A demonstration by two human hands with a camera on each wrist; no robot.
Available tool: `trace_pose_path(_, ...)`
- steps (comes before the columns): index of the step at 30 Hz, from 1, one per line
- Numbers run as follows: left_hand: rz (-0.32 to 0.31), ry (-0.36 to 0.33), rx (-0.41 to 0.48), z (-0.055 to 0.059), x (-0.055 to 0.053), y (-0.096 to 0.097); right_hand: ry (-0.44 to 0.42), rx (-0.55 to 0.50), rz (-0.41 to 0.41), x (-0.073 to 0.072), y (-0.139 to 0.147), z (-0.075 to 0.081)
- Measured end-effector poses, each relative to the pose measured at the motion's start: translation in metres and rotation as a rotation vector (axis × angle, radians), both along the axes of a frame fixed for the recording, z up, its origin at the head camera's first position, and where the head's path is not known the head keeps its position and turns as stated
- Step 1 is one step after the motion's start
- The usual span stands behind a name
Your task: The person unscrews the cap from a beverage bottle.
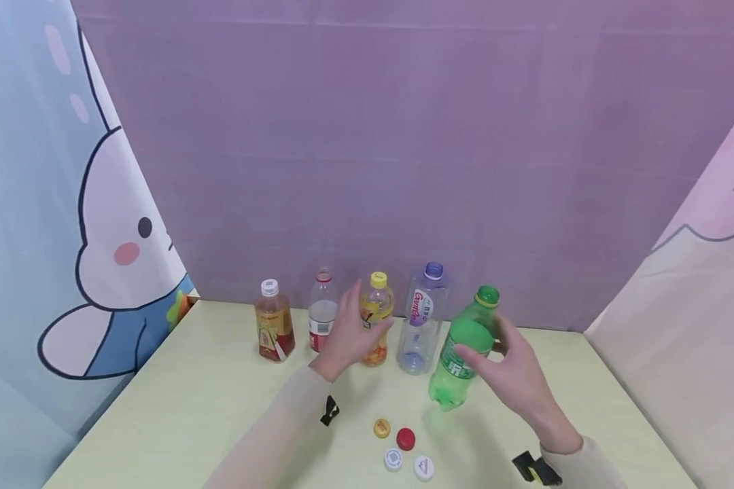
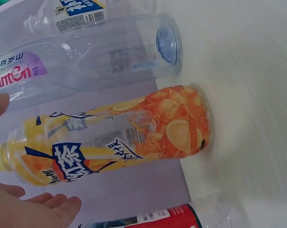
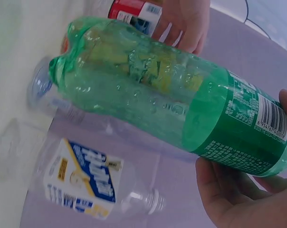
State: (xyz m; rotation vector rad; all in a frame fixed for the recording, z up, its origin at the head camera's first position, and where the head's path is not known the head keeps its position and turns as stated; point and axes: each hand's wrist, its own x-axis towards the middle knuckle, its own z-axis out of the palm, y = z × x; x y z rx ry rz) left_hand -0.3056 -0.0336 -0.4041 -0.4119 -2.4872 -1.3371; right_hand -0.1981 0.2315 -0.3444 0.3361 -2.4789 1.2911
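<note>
A green plastic soda bottle (image 1: 459,356), tilted with its neck to the right, is held by my right hand (image 1: 516,377). In the right wrist view the fingers curl beneath its label (image 3: 248,128), with the thumb on the other side. My left hand (image 1: 350,336) is spread beside a yellow-capped tea bottle (image 1: 376,312), its fingers relaxed. From the left wrist, that upright bottle shows an orange-slice base (image 2: 181,128), apart from the fingertips. A tall clear water bottle (image 1: 417,343) without a cap stands between the tea bottle and the green one.
At the left stand a white-capped amber drink bottle (image 1: 275,326) and an uncapped red-labelled bottle (image 1: 323,316). A blue-and-white-labelled clear bottle (image 3: 81,180) is behind the green one. Loose gold (image 1: 382,428), red (image 1: 406,439) and white caps (image 1: 393,460) lie in front. A purple cloth (image 1: 391,149) hangs behind.
</note>
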Motion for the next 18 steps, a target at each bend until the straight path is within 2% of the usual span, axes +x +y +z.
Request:
trace_pose_path(4, 0.000, -0.039, 0.024, 0.000, -0.005, 0.004, -0.013, 0.035, -0.048, -0.002, 0.013, -0.001)
trace_pose_path(11, 0.007, -0.025, -0.004, -0.002, -0.010, 0.005, -0.027, 0.072, -0.094, -0.010, 0.034, 0.001)
trace_pose_path(18, 0.017, -0.070, 0.017, -0.008, -0.012, 0.008, -0.040, 0.083, -0.133, -0.023, 0.054, 0.000)
